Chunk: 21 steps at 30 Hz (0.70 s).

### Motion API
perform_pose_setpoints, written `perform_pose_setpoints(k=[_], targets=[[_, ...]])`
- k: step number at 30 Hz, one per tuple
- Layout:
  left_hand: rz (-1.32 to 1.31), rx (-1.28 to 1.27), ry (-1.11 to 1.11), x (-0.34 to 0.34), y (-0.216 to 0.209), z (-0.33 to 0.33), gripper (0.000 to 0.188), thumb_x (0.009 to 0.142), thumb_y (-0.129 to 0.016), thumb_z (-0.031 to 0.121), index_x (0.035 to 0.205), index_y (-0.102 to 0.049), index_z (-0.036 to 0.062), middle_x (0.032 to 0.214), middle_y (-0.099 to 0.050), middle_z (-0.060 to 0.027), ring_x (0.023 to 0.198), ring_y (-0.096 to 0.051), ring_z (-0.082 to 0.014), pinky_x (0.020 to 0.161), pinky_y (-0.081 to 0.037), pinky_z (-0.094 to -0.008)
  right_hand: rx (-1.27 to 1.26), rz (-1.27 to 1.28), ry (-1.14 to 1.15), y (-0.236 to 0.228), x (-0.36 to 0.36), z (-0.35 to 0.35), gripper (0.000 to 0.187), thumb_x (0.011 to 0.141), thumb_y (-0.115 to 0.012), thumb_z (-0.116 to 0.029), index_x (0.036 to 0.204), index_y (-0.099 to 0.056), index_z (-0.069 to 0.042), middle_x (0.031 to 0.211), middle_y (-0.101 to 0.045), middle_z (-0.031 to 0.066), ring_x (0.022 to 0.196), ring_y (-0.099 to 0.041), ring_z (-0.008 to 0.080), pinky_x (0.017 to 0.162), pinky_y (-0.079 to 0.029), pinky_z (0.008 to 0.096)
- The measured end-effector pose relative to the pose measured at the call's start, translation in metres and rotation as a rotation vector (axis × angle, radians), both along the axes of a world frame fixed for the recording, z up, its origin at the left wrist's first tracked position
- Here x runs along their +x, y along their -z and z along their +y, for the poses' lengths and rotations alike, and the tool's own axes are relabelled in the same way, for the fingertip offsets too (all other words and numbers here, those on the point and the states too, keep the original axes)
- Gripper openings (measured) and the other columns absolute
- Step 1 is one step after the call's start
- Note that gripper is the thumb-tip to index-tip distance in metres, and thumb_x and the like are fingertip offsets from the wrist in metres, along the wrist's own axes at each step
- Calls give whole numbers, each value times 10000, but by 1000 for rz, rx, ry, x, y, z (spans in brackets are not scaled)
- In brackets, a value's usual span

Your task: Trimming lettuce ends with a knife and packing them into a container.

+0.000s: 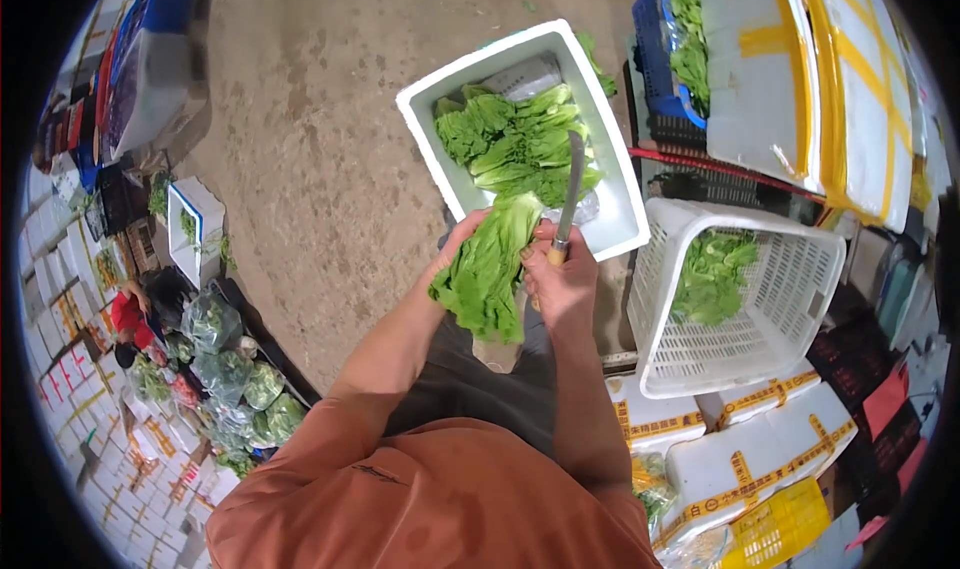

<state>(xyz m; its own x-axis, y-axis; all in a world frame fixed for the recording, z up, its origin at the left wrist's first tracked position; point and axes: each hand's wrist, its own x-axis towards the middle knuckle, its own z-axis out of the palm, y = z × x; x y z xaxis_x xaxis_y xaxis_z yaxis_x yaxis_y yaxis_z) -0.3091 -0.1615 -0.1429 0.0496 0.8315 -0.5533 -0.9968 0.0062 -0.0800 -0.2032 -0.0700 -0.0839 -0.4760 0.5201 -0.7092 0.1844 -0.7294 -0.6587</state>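
Note:
My left hand [462, 237] is closed around a head of green leaf lettuce [485, 279], its pale base turned up and away from me and its leaves hanging toward me. Gripped in my right hand [568, 281] is a knife [572, 189] with a wooden handle, its long, slightly curved blade pointing away from me. Fingers of the right hand are close beside the lettuce; whether they touch it I cannot tell. Just beyond both hands stands a white foam box [418, 119] with several lettuce heads [515, 134] and clear plastic-wrapped packs lying inside.
A white slotted crate [660, 299] with loose leaves [715, 279] stands tilted at my right. Farther right are a blue crate [655, 54] of greens and taped foam boxes [765, 459]. Bagged vegetables [235, 369] lie at left, beyond the concrete floor [310, 169].

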Motion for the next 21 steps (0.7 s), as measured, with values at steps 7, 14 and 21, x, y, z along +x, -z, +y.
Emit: perform_pose_setpoints(k=[7, 14, 21], targets=[[-11, 188, 257, -42, 0, -5, 526, 867, -418, 365, 1164, -504, -61, 983, -621, -166, 807, -616, -264, 739, -518, -388, -155, 15, 44, 21, -19, -9, 128, 824, -589, -86, 915, -518, -31, 638, -530, 41, 459, -488, 109, 415, -387, 230], [159, -228, 379, -79, 34, -16, 443, 853, -506, 294, 1150, -532, -34, 1025, -631, -158, 853, -644, -234, 791, -527, -352, -365, -7, 126, 46, -36, -10, 170, 747, -621, -69, 871, -505, -54, 602, -500, 18, 460, -488, 104, 411, -404, 243], [318, -250, 568, -92, 47, -34, 355, 767, -625, 170, 1055, -597, -35, 989, -644, -131, 878, -628, -181, 792, -508, -299, -342, -193, -305, 37, 20, 19, 225, 642, -607, -56, 861, -575, -15, 629, -523, 3, 511, -494, 102, 472, -383, 223]])
